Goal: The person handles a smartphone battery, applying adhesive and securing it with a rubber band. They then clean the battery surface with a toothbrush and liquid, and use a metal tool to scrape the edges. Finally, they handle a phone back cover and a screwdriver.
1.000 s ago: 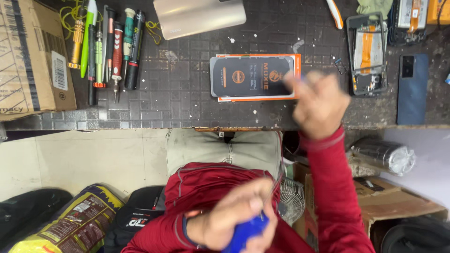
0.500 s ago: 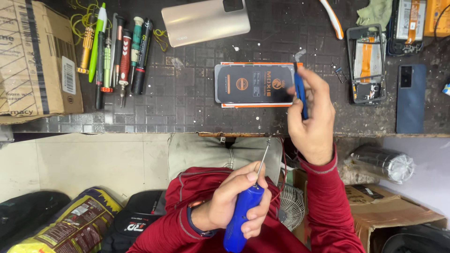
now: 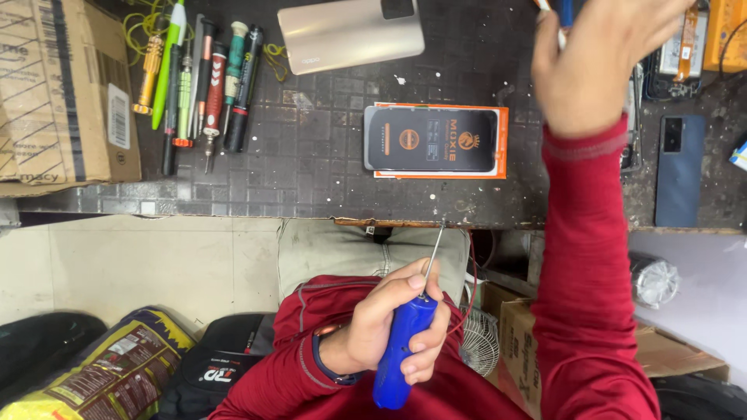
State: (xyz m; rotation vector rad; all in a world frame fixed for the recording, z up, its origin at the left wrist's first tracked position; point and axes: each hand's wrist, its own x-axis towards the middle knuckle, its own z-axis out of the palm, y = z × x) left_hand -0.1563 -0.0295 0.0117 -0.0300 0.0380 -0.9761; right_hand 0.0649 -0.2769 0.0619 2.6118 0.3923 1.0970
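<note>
- Gripping a blue-handled screwdriver (image 3: 401, 346), the left hand (image 3: 389, 330) is sitting low in the view, close to the body over the red sleeve; its fingers are wrapping tight round the handle.
- The screwdriver's thin metal shaft is pointing up and slightly right, its tip reaching the near edge of the dark workbench (image 3: 311, 171).
- The right hand (image 3: 599, 62) is reaching far up over the bench, well apart from the left; it is blurred, and something thin and blue is showing at its fingertips, but whether the fingers are pinching it closed I cannot tell.
- A black and orange flat package (image 3: 436, 140) is lying on the bench between the two hands, just left of the right forearm.
- A pale gold phone (image 3: 350, 31) is lying above it, tilted.
- A row of screwdrivers and pens (image 3: 202, 85) is lying at the bench's left, beside a cardboard box (image 3: 62, 93).
- A dark blue phone (image 3: 678, 167) is lying right of the right sleeve.
</note>
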